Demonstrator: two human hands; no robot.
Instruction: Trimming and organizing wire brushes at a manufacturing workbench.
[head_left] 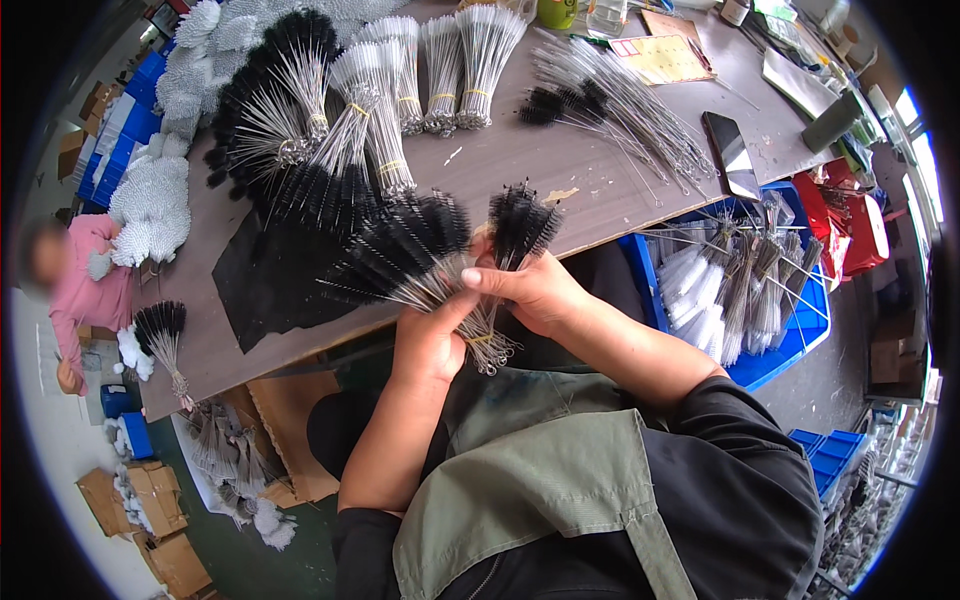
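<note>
Above my lap at the table's near edge, my left hand (432,340) is closed round a bundle of black-bristled wire brushes (410,245). Their black heads fan out up and to the left, and looped wire ends stick out below, tied with a yellow band. My right hand (538,292) is closed on a smaller bunch of black brushes (522,228), its thumb reaching across to the wire stems beside my left thumb. The stems of the two bunches meet between my hands, and my fingers partly hide them. A black sheet (285,290) lies on the table to the left.
Banded black brush bundles (285,100) and white brush bundles (485,60) cover the table's far left. Loose wire brushes (630,105) and a phone (732,155) lie to the right. A blue crate (775,370) holds more brushes. A person in pink (92,275) is far left.
</note>
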